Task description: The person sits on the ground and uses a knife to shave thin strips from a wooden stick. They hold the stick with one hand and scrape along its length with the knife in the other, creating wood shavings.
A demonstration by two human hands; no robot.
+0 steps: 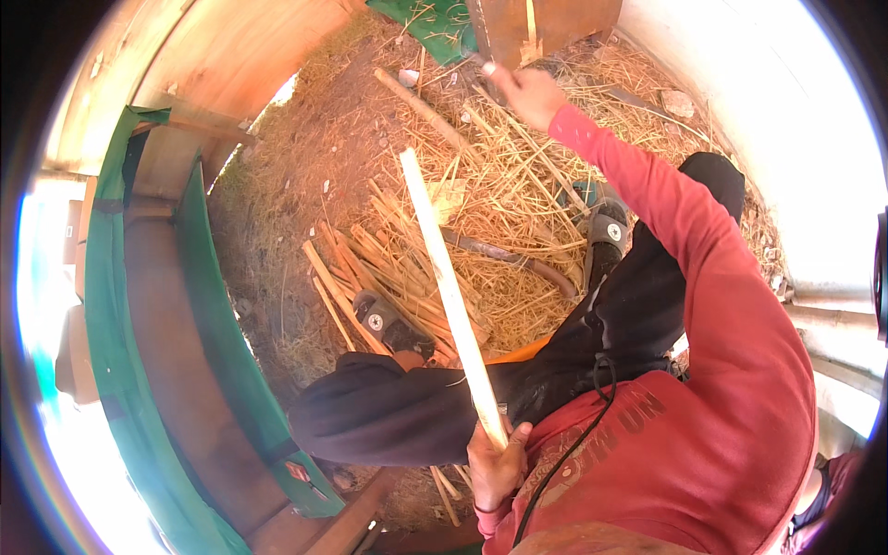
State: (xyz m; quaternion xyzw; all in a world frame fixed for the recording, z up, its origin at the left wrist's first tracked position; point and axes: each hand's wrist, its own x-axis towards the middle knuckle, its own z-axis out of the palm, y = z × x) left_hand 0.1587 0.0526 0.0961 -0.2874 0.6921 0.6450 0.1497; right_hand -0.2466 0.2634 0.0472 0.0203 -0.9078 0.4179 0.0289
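Note:
My left hand (498,470) is closed round the lower end of a long, pale wooden stick (442,264), close to my waist. The stick slants up and away over my crossed legs, its far end free in the air. My right hand (529,96) is stretched far forward over the straw, near a brown board. Its fingers are curled and the thumb points to the left. A faint grey blur shows by the thumb tip; what the hand holds, if anything, I cannot make out.
Split wooden sticks (370,268) lie piled by my left sandal (393,324). A tool with a curved brown handle (552,276) rests on the straw (518,217) between my feet. Ahead lies a thick stick (425,111). A green-edged frame (217,305) stands left; a pale wall (740,102) rises right.

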